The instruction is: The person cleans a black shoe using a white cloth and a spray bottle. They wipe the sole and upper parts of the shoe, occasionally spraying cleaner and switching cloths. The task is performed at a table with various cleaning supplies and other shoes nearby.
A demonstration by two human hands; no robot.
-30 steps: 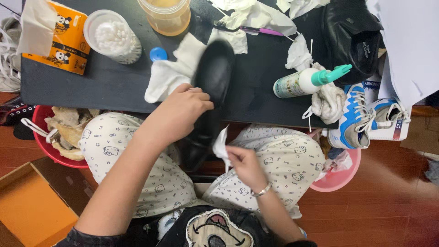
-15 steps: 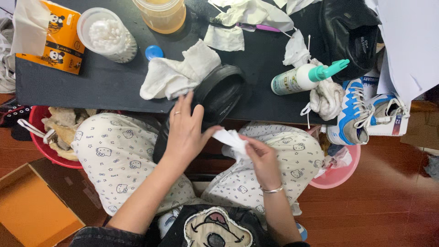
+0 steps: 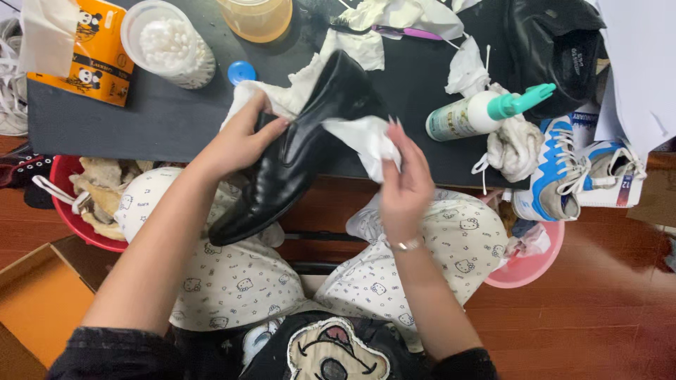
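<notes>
Shoe (image 3: 296, 151) over table (image 3: 105, 119) edge — bottle (image 3: 472, 116) right.

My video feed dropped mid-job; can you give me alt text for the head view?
Left hand grips a glossy black leather dress shoe while the right hand presses a crumpled white tissue against its side, above a cluttered black table holding a green-capped white squeeze bottle.

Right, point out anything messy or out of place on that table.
Crumpled white wipes lie scattered across the black table, and the spray bottle lies tipped on its side. A loose blue cap sits apart from any container.
</notes>
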